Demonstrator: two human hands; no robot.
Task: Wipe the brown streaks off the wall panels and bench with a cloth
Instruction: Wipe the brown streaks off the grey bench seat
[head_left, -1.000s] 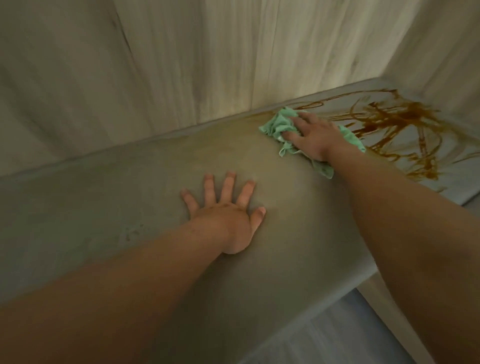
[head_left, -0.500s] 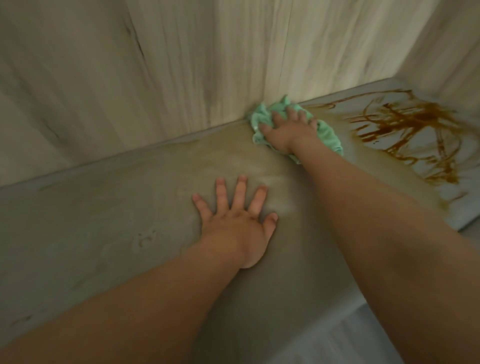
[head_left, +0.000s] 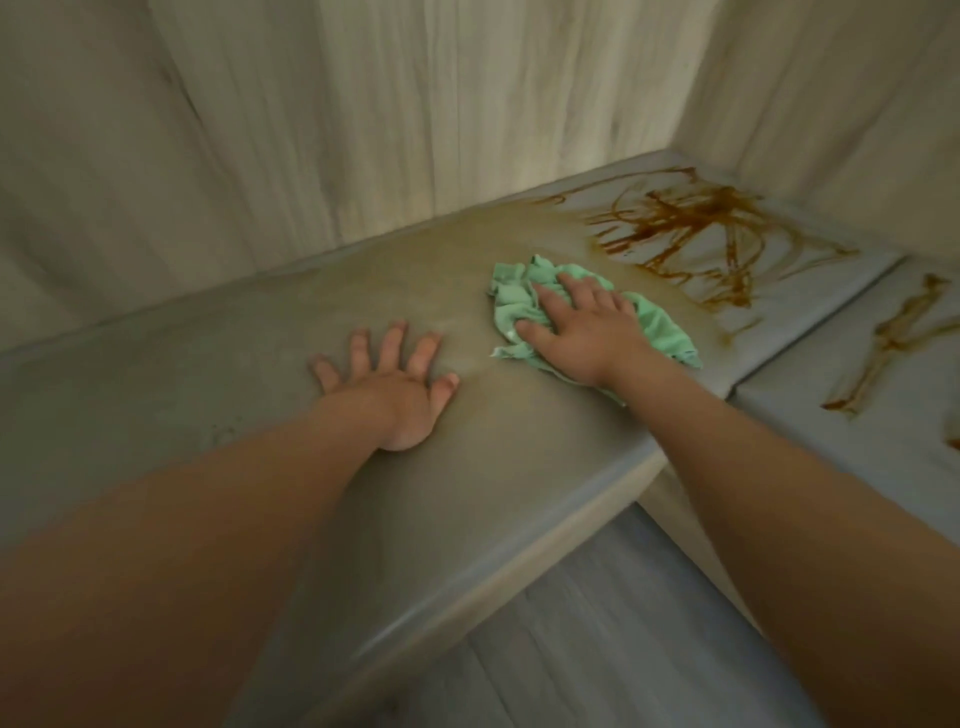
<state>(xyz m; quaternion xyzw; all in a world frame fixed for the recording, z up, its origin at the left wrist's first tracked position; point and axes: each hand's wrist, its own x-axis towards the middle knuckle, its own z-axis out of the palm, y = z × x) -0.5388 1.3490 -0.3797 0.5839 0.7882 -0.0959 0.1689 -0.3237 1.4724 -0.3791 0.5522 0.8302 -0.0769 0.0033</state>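
Sliding out from the wall panels (head_left: 363, 130) since half a second ago, the green cloth (head_left: 662, 332) now lies mid-bench (head_left: 208, 374), nearer the left hand (head_left: 395, 400). The right hand (head_left: 582, 335) presses it down, fingers slightly spread and nearly flat over the crumpled fabric. The left hand rests palm-down on the bench, fingers fanned wide, holding nothing. Brown streaks (head_left: 696, 228) lie just beyond the cloth toward the corner, with more on the adjoining bench section (head_left: 857, 415).

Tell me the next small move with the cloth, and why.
Probably sweep the green cloth, pressed under the right hand, rightward into the brown streaks by the corner: those look untouched, while the bench around the flat left hand shows only faint smear.
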